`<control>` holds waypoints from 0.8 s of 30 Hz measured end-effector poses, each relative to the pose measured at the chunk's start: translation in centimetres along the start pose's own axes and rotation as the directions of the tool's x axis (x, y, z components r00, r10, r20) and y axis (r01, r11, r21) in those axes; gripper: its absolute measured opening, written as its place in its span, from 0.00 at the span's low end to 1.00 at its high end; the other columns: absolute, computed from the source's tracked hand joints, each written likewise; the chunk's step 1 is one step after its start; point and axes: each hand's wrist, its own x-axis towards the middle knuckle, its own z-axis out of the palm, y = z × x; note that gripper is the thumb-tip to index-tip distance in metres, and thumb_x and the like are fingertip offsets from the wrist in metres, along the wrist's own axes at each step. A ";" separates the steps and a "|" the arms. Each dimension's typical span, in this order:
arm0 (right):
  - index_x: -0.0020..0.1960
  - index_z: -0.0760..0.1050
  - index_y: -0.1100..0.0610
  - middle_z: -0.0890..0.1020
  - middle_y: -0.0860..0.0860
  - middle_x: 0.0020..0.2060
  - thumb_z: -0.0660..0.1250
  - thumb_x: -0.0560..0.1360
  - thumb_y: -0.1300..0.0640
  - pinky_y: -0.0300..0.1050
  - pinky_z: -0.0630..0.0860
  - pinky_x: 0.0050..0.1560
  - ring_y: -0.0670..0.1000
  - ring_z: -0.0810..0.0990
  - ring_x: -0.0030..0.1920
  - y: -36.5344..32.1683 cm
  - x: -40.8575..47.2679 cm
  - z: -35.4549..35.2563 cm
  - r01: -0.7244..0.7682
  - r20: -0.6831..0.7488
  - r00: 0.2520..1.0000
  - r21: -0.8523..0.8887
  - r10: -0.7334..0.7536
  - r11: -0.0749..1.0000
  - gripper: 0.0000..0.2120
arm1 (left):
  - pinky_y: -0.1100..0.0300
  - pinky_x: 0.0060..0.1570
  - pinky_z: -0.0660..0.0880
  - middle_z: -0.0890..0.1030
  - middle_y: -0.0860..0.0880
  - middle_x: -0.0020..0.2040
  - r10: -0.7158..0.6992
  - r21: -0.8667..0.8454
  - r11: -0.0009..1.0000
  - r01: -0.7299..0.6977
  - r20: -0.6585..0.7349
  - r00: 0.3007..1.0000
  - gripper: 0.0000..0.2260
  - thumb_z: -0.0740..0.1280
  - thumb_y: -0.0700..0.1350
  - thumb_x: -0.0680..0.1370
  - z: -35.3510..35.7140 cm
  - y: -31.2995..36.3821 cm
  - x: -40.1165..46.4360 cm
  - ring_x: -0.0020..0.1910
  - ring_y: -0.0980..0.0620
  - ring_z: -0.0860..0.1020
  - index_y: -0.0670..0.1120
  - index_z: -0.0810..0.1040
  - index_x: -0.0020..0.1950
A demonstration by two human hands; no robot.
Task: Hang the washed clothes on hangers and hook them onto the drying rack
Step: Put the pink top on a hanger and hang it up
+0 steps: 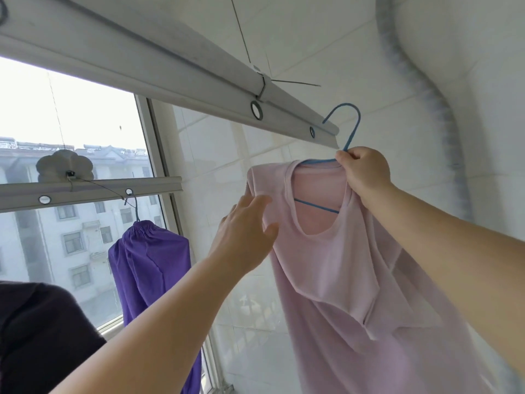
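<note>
A pale pink top hangs on a blue wire hanger. My right hand grips the hanger at the base of its hook, with the hook raised just past the right end of the near drying rack rail. The hook is not through any of the rail's ring holes. My left hand is open, fingers spread, touching the left shoulder of the pink top.
A purple garment hangs from a hanger on the far rack rail by the window. A dark garment fills the lower left. A white tiled wall and a ribbed duct stand behind.
</note>
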 end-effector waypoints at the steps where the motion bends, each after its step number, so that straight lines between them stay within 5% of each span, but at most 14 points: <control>1: 0.40 0.76 0.66 0.79 0.64 0.38 0.61 0.76 0.53 0.45 0.64 0.40 0.56 0.73 0.39 -0.2 -0.4 -0.3 -0.003 0.006 1.000 0.032 0.002 0.999 0.17 | 0.53 0.63 0.66 0.68 0.51 0.66 -0.002 -0.008 1.000 0.002 -0.022 1.000 0.19 0.60 0.48 0.77 -0.1 0.1 0.0 0.62 0.49 0.69 0.52 0.63 0.69; 4: 0.47 0.78 0.67 0.81 0.64 0.47 0.63 0.76 0.53 0.43 0.66 0.42 0.55 0.76 0.42 -0.4 -3.0 -0.9 -0.021 0.073 0.997 0.120 0.012 0.993 0.16 | 0.52 0.65 0.64 0.65 0.50 0.68 -0.003 -0.021 1.000 0.000 -0.128 0.992 0.21 0.61 0.44 0.77 0.1 0.0 -0.8 0.63 0.47 0.68 0.51 0.63 0.69; 9: 0.44 0.80 0.59 0.82 0.55 0.43 0.65 0.75 0.53 0.44 0.70 0.47 0.51 0.77 0.44 0.4 -8.9 -1.0 -0.118 0.324 0.945 0.187 0.052 0.975 0.10 | 0.52 0.68 0.57 0.64 0.50 0.69 -0.115 0.009 0.993 0.117 -0.135 0.984 0.22 0.61 0.42 0.77 1.4 -2.1 -4.2 0.68 0.47 0.62 0.53 0.63 0.70; 13: 0.40 0.80 0.54 0.81 0.48 0.37 0.66 0.74 0.53 0.41 0.71 0.46 0.47 0.77 0.40 2.5 -13.6 -0.3 -0.229 0.451 0.884 0.197 0.119 0.953 0.08 | 0.69 0.51 0.65 0.78 0.50 0.57 -0.187 -0.174 0.970 0.171 -0.080 0.979 0.13 0.62 0.41 0.77 2.4 -4.7 -9.0 0.55 0.51 0.75 0.48 0.76 0.61; 17: 0.39 0.80 0.53 0.81 0.47 0.37 0.66 0.74 0.54 0.37 0.71 0.42 0.45 0.77 0.39 4.3 -17.2 0.7 -0.331 0.547 0.818 0.195 0.178 0.923 0.07 | 0.81 0.40 0.66 0.80 0.60 0.41 -0.320 -0.364 0.883 0.295 -0.010 0.947 0.07 0.65 0.42 0.76 2.4 -5.8 -13.0 0.42 0.70 0.76 0.47 0.82 0.49; 20: 0.41 0.81 0.55 0.81 0.48 0.37 0.66 0.75 0.53 0.36 0.71 0.41 0.45 0.77 0.39 5.2 -19.3 1.5 -0.354 0.615 0.766 0.160 0.188 0.921 0.08 | 0.79 0.39 0.68 0.79 0.61 0.38 -0.366 -0.345 0.867 0.359 0.047 0.929 0.07 0.64 0.42 0.76 2.6 -6.5 -15.4 0.36 0.73 0.74 0.48 0.82 0.46; 24: 0.44 0.81 0.58 0.81 0.49 0.38 0.65 0.75 0.53 0.33 0.71 0.41 0.44 0.76 0.38 5.7 -21.6 2.5 -0.288 0.700 0.704 0.123 0.123 0.950 0.10 | 0.67 0.32 0.68 0.78 0.58 0.36 -0.496 -0.322 0.815 0.481 0.041 0.868 0.07 0.63 0.43 0.76 2.7 -7.5 -17.7 0.31 0.62 0.73 0.49 0.81 0.43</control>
